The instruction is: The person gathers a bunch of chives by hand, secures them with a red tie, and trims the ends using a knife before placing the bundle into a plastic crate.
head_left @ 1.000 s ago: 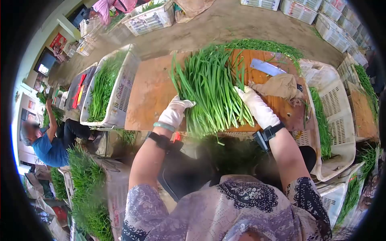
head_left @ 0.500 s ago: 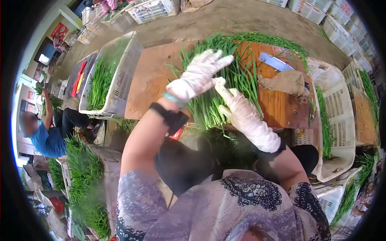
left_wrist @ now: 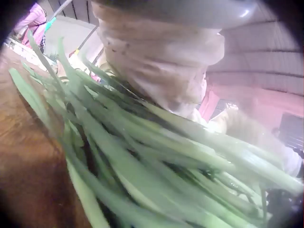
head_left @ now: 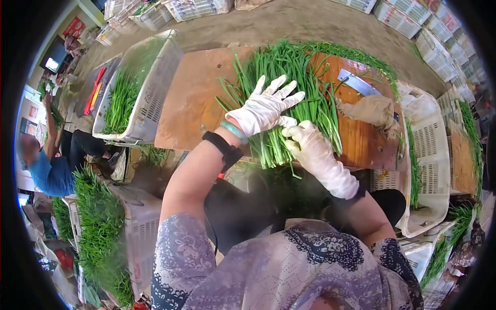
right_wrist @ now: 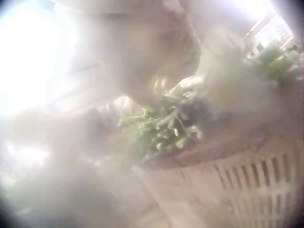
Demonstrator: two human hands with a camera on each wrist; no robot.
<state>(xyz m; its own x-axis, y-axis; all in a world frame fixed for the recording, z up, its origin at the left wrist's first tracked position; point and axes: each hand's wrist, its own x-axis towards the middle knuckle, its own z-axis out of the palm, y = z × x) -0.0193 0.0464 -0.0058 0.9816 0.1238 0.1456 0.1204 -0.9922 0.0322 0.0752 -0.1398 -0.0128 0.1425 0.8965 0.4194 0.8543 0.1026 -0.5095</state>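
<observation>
A thick bunch of garlic chives lies on a wooden board, leaves pointing away and pale stem ends near the front edge. My gloved left hand rests across the top of the bunch with straight, spread fingers. Beside its thumb, my gloved right hand has its fingers curled at the lower stems and pinches at them. Cut stem ends show under that hand in the hazy right wrist view. Long flat leaves run beneath the glove in the left wrist view.
A cleaver and a crumpled brown cloth lie on the board's right side. White crates with chives stand left and right. More chives line the far edge. A person in blue sits at left.
Both hands left the bunch's sides and came together over it. The left hand then spread across the leaves, while the right hand's fingers curled in at the stems.
</observation>
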